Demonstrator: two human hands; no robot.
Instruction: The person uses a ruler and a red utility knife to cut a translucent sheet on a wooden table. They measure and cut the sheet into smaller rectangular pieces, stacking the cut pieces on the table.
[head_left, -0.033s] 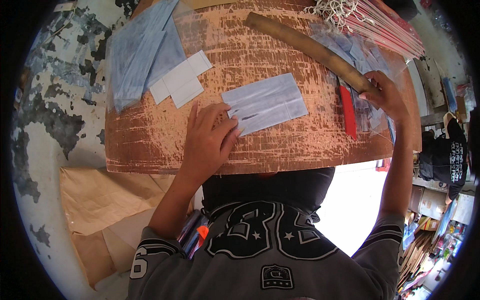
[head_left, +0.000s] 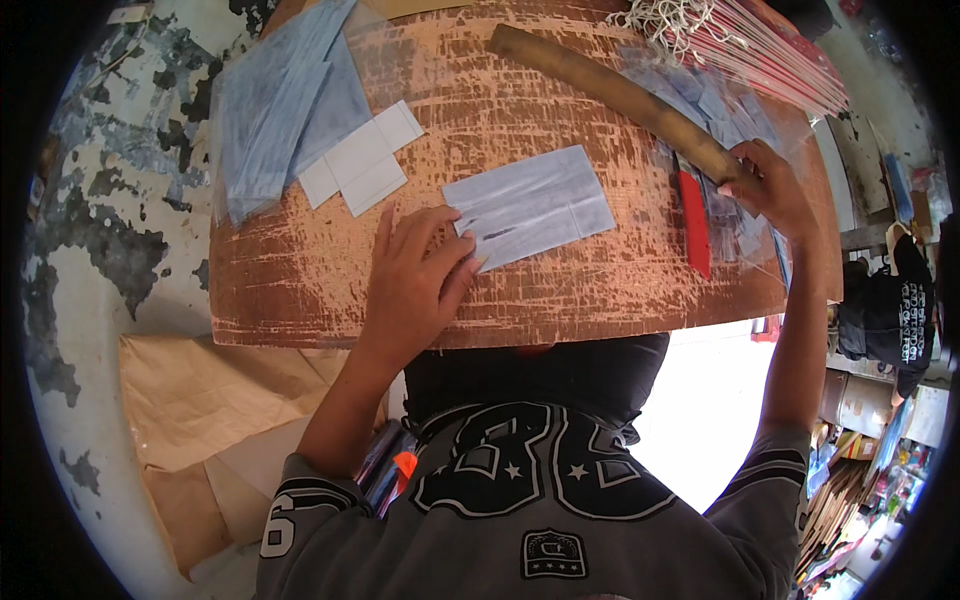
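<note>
Pale blue paper sheet lies mid-board, left hand flat with fingers spread on its near-left corner. Right hand grips the wooden stick near the board's right edge, beside a red cutter. Clear packet of blue sheets and white cut pieces sit toward the far-left corner.

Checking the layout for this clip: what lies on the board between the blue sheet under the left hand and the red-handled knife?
Only bare scratched board shows in the head view between the blue sheet and the red-handled knife.
</note>
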